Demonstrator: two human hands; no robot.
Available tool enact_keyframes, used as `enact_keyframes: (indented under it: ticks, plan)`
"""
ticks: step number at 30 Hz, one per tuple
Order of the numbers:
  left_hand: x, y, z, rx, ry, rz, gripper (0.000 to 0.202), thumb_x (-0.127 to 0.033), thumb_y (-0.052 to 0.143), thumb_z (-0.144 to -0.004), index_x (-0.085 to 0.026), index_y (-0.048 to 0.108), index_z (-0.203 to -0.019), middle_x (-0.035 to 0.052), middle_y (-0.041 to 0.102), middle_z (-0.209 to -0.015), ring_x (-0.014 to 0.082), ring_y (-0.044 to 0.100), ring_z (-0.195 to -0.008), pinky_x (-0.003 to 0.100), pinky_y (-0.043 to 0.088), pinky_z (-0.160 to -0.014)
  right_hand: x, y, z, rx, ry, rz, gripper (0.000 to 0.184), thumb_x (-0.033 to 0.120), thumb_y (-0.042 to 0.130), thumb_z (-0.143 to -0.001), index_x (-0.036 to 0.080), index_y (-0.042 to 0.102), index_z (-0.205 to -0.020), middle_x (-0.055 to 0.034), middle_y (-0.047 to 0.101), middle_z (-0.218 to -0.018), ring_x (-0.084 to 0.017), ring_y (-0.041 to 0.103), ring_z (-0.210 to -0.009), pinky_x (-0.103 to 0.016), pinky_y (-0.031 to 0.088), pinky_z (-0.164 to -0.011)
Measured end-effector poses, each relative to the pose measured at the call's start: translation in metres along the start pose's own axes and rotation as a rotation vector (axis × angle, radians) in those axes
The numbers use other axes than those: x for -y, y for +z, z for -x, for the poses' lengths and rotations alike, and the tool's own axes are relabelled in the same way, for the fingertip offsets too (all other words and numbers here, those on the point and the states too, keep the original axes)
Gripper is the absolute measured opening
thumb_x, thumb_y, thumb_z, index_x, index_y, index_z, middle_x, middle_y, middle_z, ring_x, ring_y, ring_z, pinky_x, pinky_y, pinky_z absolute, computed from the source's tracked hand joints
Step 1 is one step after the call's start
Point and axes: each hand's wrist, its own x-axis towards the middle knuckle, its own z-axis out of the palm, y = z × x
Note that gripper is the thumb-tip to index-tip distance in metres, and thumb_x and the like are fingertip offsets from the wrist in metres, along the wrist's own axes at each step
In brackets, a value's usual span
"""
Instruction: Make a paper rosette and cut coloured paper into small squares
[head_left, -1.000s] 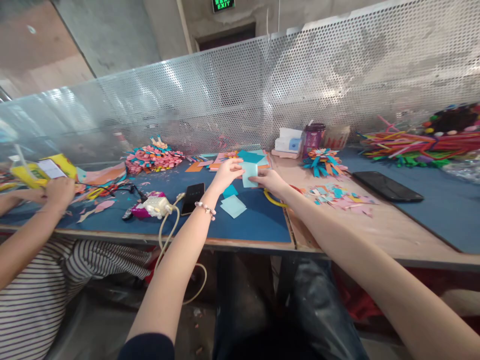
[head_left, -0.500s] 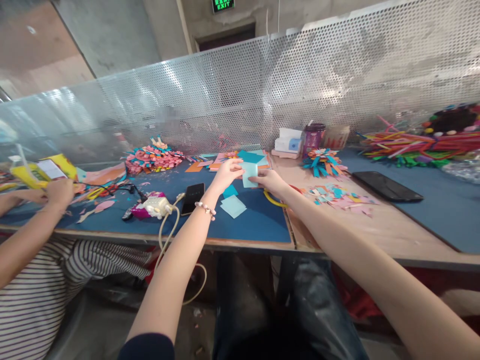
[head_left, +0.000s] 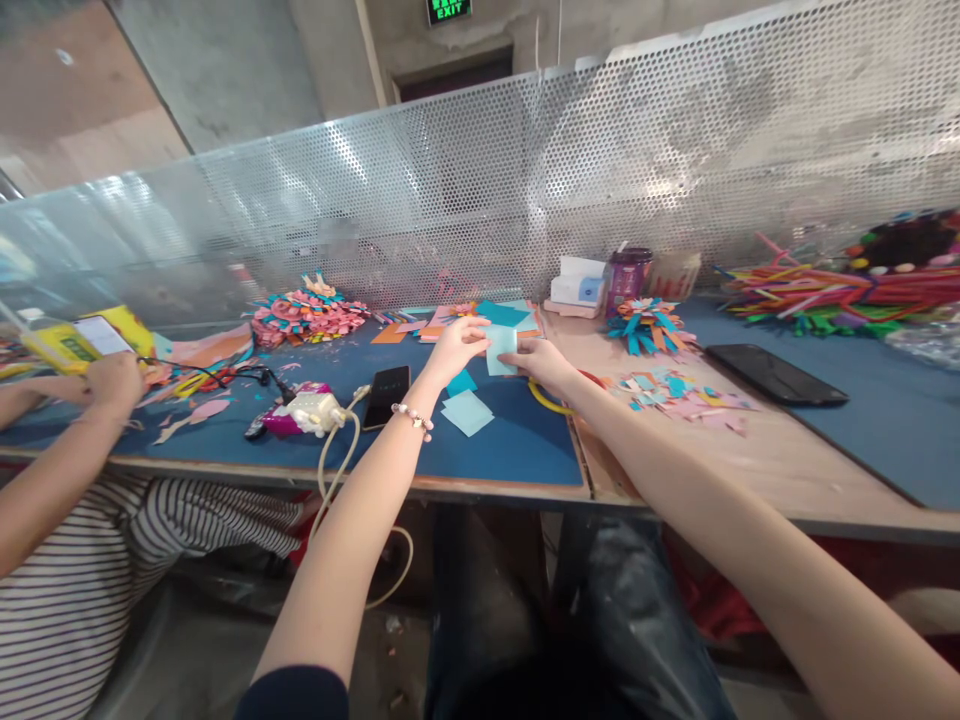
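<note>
A pale blue paper square (head_left: pixel 501 354) is held up over the blue mat between both hands. My left hand (head_left: pixel 458 350) pinches its left edge, thumb and fingers closed. From the other side my right hand (head_left: pixel 541 362) grips the lower right edge. Below them, several light blue paper squares (head_left: pixel 469 413) lie in a small stack, with a darker blue paper piece (head_left: pixel 462 382) just behind. Behind the held square, teal paper (head_left: pixel 501 315) rests on other coloured sheets. Scissors with a yellow handle (head_left: pixel 546 400) lie partly hidden under my right wrist.
A phone (head_left: pixel 387 396) and a power strip (head_left: pixel 309 411) with a cord are left of my left forearm. Paper scraps (head_left: pixel 667 390) and a fringed paper bundle (head_left: pixel 649 326) lie to the right, near a black tablet-like slab (head_left: pixel 776 373). A co-worker's hand (head_left: pixel 116 378) is at far left.
My hands and the pale blue square stay almost in place. The co-worker's hand at far left has shifted slightly left.
</note>
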Motion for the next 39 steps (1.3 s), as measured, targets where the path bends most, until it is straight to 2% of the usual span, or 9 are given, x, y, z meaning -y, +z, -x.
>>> enact_keyframes:
  ticks: [9,20,28,34,39]
  plan:
    - [0.0009,-0.0005,-0.0001,-0.005,-0.05,0.106,0.034,-0.018,0.067,-0.076,-0.013,0.057,-0.108,0.0119,0.065,-0.101,0.0172,0.065,-0.087,0.036,0.055,-0.081,-0.0001,0.0014,-0.0003,-0.03,-0.027,0.007,0.027,0.021,0.08,-0.065,0.014,0.068,-0.088,-0.005,0.073,-0.083,-0.017,0.068,-0.069,-0.028,0.059,-0.063]
    - [-0.0068,0.0033,0.0029,-0.007,-0.068,0.097,0.022,-0.016,0.067,-0.074,-0.013,0.062,-0.096,0.0071,0.067,-0.09,0.0152,0.064,-0.082,0.034,0.055,-0.08,-0.0012,0.0006,-0.0009,-0.031,-0.034,0.015,0.026,0.021,0.08,-0.066,0.014,0.068,-0.088,-0.0054,0.073,-0.084,-0.017,0.068,-0.069,-0.028,0.059,-0.064]
    - [-0.0053,0.0043,0.0033,-0.011,-0.038,0.105,0.02,-0.014,0.064,-0.076,-0.013,0.062,-0.095,0.0081,0.067,-0.09,0.0161,0.065,-0.083,0.034,0.055,-0.079,-0.0005,0.0007,-0.0001,-0.015,-0.04,0.022,0.026,0.023,0.08,-0.066,0.014,0.067,-0.087,-0.0059,0.073,-0.085,-0.017,0.068,-0.072,-0.027,0.058,-0.065]
    - [-0.0029,0.0043,0.003,-0.028,-0.107,0.137,0.023,-0.015,0.067,-0.075,-0.013,0.061,-0.096,0.0082,0.067,-0.091,0.0147,0.065,-0.083,0.034,0.054,-0.082,0.0003,0.0019,0.001,-0.017,-0.043,-0.004,0.027,0.023,0.08,-0.065,0.013,0.067,-0.088,-0.006,0.073,-0.088,-0.016,0.067,-0.07,-0.028,0.059,-0.066]
    - [-0.0013,0.0055,0.0035,-0.031,-0.159,0.127,0.028,-0.019,0.073,-0.071,-0.01,0.06,-0.095,0.0101,0.067,-0.092,0.0167,0.065,-0.081,0.035,0.055,-0.078,0.003,0.0038,0.0031,-0.038,-0.04,-0.005,0.027,0.021,0.079,-0.065,0.013,0.067,-0.088,-0.0063,0.073,-0.089,-0.016,0.067,-0.069,-0.028,0.058,-0.065]
